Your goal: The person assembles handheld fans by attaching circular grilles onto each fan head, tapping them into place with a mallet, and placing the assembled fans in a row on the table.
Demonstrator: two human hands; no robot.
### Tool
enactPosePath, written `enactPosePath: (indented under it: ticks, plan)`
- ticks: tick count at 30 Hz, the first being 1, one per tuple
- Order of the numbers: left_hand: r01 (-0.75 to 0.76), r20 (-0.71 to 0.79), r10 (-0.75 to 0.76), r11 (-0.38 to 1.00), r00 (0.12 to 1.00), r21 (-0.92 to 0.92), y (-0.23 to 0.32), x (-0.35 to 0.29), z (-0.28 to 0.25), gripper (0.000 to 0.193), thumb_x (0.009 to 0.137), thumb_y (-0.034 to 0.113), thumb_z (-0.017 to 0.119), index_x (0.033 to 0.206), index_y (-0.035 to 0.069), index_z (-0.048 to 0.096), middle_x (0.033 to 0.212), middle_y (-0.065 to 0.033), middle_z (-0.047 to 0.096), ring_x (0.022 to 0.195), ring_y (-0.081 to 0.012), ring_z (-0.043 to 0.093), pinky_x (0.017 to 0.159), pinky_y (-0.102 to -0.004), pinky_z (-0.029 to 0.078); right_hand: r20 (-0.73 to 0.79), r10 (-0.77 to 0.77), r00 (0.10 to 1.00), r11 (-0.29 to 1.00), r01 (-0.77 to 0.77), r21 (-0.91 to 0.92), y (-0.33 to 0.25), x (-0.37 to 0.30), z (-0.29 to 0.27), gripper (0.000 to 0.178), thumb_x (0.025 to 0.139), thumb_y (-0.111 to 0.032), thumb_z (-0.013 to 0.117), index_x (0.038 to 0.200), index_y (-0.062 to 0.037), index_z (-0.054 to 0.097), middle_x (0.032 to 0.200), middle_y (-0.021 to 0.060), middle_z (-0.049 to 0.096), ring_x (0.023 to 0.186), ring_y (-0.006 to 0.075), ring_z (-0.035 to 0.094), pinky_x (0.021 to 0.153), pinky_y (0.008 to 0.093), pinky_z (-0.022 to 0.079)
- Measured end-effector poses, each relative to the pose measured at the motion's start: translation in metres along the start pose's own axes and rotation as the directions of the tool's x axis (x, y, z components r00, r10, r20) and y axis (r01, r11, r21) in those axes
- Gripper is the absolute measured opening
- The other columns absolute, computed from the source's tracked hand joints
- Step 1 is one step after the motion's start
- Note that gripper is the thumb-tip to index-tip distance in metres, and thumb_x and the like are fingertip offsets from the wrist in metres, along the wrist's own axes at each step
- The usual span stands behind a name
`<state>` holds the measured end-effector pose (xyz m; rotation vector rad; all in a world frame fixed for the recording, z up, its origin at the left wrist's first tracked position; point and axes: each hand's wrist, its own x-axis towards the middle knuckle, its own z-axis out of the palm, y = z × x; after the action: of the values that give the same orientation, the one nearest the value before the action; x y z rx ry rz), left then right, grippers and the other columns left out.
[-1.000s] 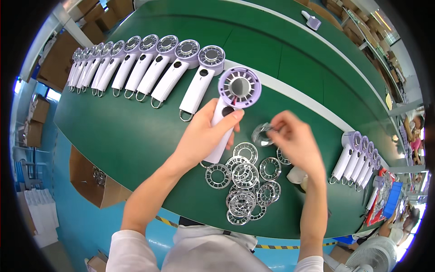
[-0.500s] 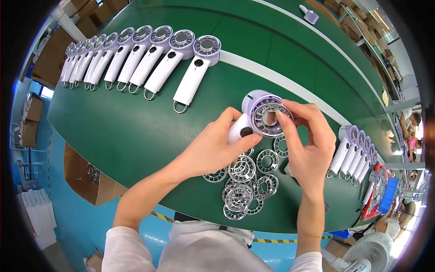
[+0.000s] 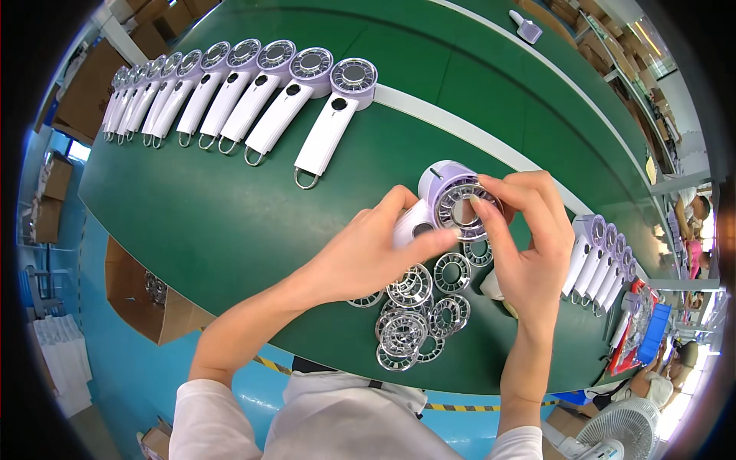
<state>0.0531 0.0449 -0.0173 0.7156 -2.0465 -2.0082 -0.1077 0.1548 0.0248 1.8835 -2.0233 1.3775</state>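
Observation:
My left hand (image 3: 379, 245) is wrapped round the white handle of a small purple handheld fan (image 3: 443, 176), its thumb reaching to the lower rim of the fan head. On the front of that head sits a silver ring grille (image 3: 464, 211). The fingers of my right hand (image 3: 529, 238) pinch the grille's right edge, with thumb and forefinger on its face. Just below both hands, loose silver ring grilles (image 3: 405, 335) lie in an overlapping pile on the green table. A pale object, mostly hidden, lies beneath my right palm.
A row of white-handled fans (image 3: 326, 142) runs along the far left of the table (image 3: 230, 199). Several more fans (image 3: 596, 257) stand at the right, near a blue bin (image 3: 654, 333). An open cardboard box (image 3: 130, 307) is left of the table edge.
Both hands and the held fan have shifted slightly right and down. My left thumb has slid along toward the grille's lower rim.

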Motion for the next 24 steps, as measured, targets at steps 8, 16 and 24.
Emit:
enactPosePath:
  ticks: [8,16,24]
  plan:
    - [-0.055,-0.025,0.056,0.998,0.998,0.029,0.001,-0.001,-0.003,0.04,0.102,0.041,0.054,0.101,0.002,0.047,0.072,-0.0099,0.065,0.054,-0.0178,0.061,0.048,-0.0329,0.045,-0.038,0.155,0.987,0.987,-0.156,-0.029,0.007,0.003,0.0,0.038,0.08,-0.007,0.08,0.116,-0.0037,0.068,0.102,0.0094,0.06,0.088,0.0187,0.062,0.076,0.0315,0.053]
    - [-0.075,-0.034,0.077,0.996,0.996,0.052,0.001,0.002,-0.01,0.037,0.102,0.038,0.054,0.105,0.001,0.049,0.07,-0.0097,0.063,0.052,-0.016,0.059,0.047,-0.0319,0.045,0.516,0.297,0.803,0.667,-0.562,0.49,0.021,0.0,-0.005,0.068,0.086,-0.009,0.077,0.145,-0.004,0.044,0.13,0.0154,0.059,0.117,0.0228,0.061,0.101,0.037,0.049]
    - [0.019,0.057,-0.023,0.997,0.998,0.073,0.012,0.036,-0.021,0.049,0.101,0.046,0.053,0.097,-0.002,0.059,0.076,-0.0099,0.066,0.056,-0.0132,0.064,0.048,-0.0265,0.049,0.277,0.439,0.855,0.842,-0.499,0.205,0.034,-0.022,-0.017,0.068,0.087,-0.024,0.078,0.143,-0.0045,0.046,0.128,0.0162,0.059,0.119,0.0282,0.06,0.099,0.0394,0.049]
